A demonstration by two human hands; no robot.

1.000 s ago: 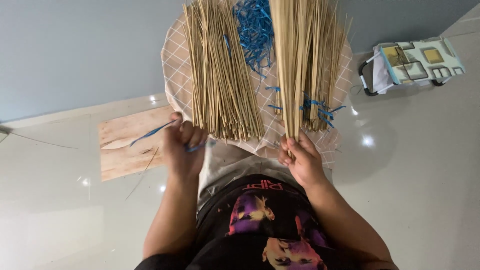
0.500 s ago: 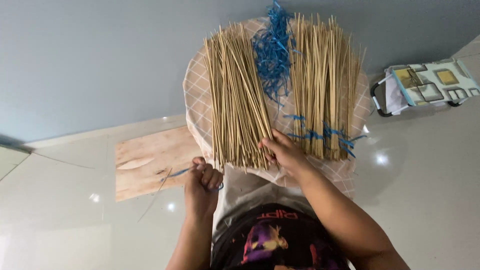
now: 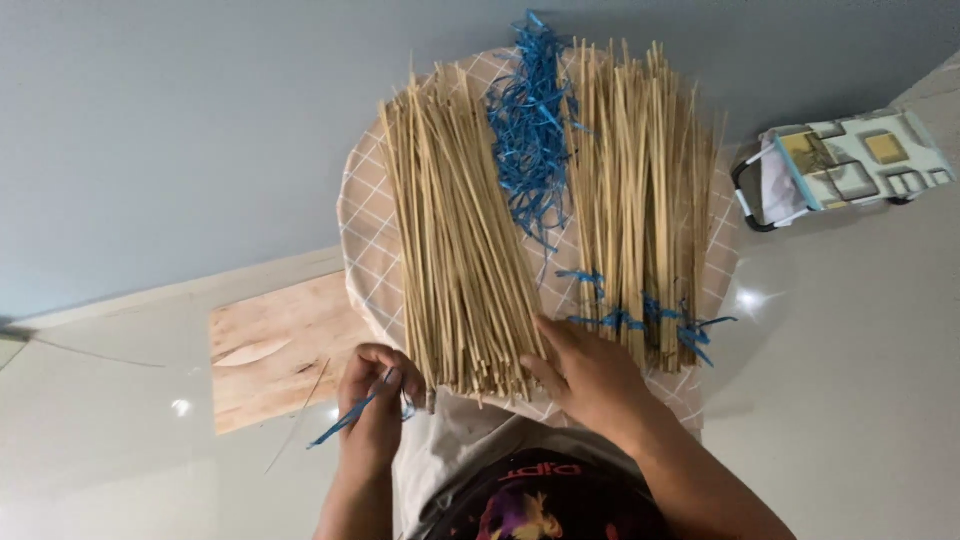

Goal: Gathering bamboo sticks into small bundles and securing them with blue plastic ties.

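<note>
Resting on the near ends of a loose pile of thin sticks, the right hand lies flat with fingers spread, its thumb tucked under the stick ends and hard to make out. The left hand is curled, pinching a blue plastic strip just left of that pile's near end; how the strip runs inside the fist is hidden. The sticks lie on a round checked cushion, whose near edge is covered by the arms. A heap of blue strips sits right of the pile, and a tied bundle of sticks beyond that. Left of the cushion lies a wooden board on a glossy pale floor; a patterned bag stands well right.
</note>
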